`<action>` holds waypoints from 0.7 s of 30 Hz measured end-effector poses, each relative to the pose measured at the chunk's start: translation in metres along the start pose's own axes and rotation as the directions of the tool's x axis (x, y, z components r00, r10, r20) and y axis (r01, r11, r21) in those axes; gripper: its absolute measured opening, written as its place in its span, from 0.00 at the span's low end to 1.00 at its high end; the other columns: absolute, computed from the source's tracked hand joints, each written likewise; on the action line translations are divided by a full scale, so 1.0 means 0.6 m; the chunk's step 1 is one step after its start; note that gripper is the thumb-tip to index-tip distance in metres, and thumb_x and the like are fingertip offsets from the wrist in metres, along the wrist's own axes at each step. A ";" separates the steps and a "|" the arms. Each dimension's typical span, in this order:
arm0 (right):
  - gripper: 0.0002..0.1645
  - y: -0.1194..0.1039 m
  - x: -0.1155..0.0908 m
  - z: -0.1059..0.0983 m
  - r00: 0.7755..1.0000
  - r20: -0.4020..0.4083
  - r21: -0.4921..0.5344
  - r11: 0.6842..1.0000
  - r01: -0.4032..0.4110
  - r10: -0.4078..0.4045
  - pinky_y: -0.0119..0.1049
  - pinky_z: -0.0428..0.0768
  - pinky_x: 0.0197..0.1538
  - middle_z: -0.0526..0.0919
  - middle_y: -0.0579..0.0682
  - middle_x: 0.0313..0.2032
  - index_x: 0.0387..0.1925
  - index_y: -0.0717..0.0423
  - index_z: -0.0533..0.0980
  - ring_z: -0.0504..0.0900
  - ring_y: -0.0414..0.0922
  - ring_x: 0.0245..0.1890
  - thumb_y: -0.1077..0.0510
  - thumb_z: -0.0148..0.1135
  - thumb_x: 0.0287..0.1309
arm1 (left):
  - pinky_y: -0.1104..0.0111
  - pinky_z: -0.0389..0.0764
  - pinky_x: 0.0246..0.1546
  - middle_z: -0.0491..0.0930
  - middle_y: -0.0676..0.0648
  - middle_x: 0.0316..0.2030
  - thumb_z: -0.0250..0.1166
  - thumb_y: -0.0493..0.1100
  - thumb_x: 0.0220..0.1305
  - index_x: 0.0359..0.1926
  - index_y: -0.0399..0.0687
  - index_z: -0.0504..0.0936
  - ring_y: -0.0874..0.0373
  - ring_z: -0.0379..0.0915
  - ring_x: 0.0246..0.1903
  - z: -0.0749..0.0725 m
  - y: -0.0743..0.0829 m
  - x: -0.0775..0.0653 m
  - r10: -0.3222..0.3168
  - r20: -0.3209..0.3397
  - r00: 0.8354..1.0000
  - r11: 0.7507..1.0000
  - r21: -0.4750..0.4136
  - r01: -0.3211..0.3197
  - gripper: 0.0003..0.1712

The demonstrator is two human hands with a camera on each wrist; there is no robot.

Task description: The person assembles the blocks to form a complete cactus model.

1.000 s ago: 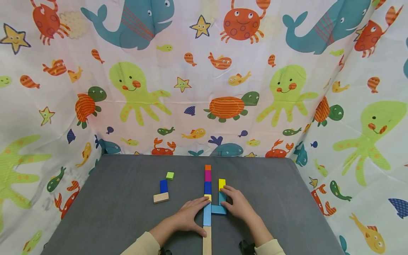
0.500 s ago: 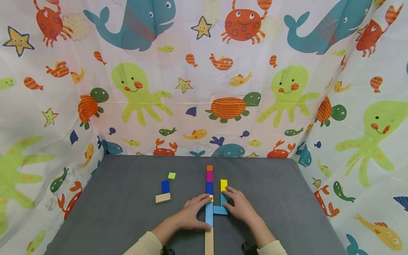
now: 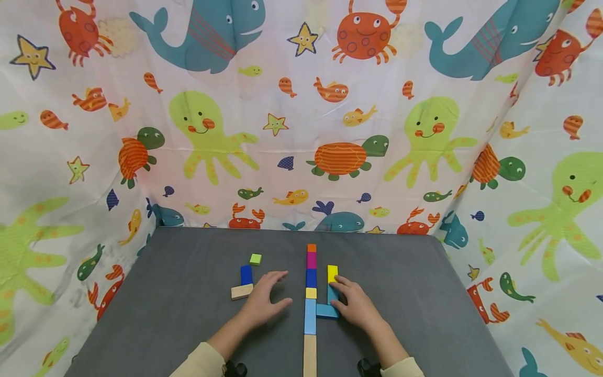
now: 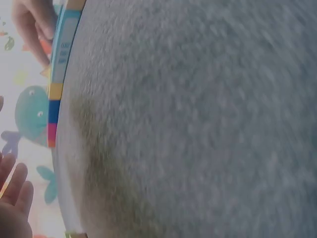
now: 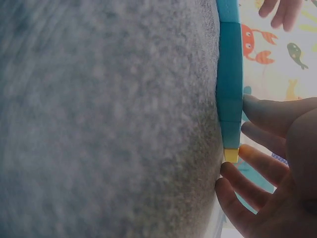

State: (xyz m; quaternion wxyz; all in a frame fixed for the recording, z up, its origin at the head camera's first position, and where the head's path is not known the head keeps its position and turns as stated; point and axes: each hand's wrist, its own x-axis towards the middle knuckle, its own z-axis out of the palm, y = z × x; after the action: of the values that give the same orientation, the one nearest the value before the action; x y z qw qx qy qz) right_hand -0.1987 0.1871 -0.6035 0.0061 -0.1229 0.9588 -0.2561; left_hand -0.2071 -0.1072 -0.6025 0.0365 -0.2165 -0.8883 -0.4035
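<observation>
My left hand (image 3: 261, 300) hovers over the grey mat with fingers and thumb apart, holding nothing. It is between the loose blocks and a long column of blocks. That column runs orange, magenta (image 3: 312, 259), dark blue (image 3: 311, 278), yellow (image 3: 311, 293), light blue (image 3: 310, 316) and plain wood (image 3: 309, 356). To its right, a flat teal block (image 3: 327, 311) joins a second teal block (image 3: 332, 293) topped by a yellow block (image 3: 332, 273). My right hand (image 3: 359, 305) rests beside this branch, fingertips at the yellow and upright teal blocks, thumb against the teal.
Left of the column lie a plain wooden block (image 3: 242, 292), a dark blue block (image 3: 246, 275) and a green cube (image 3: 255, 259). A grey mat (image 3: 198, 272) covers the table. Behind it hangs a sea-animal cloth (image 3: 282, 173).
My left hand has let go of the column and moved left, uncovering the small yellow block. The right hand stays at the side branch. The view has shifted slightly.
</observation>
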 end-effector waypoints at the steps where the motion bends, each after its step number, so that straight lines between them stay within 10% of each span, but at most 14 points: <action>1: 0.31 0.001 0.000 0.000 1.000 0.000 -0.002 1.000 -0.002 0.002 0.58 0.71 0.67 0.69 0.53 0.72 0.67 0.50 0.75 0.69 0.57 0.68 0.50 0.68 0.65 | 0.46 0.74 0.62 0.75 0.49 0.64 0.74 0.51 0.60 0.70 0.52 0.72 0.50 0.71 0.63 -0.003 -0.002 -0.001 -0.004 -0.027 1.000 1.000 0.001 0.004 0.38; 21: 0.31 0.000 -0.002 0.002 1.000 -0.006 -0.006 1.000 0.010 -0.011 0.58 0.71 0.66 0.70 0.53 0.71 0.67 0.51 0.74 0.70 0.57 0.68 0.50 0.67 0.65 | 0.41 0.70 0.60 0.78 0.41 0.59 0.79 0.47 0.53 0.63 0.44 0.78 0.42 0.69 0.59 -0.067 -0.077 -0.028 -0.053 -0.272 0.961 0.994 0.074 0.076 0.36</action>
State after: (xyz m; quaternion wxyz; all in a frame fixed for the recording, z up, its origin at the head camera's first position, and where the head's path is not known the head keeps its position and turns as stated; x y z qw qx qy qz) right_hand -0.1977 0.1869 -0.6048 0.0014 -0.1271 0.9589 -0.2537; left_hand -0.2152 -0.1694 -0.6120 0.1531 -0.1285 -0.8978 -0.3925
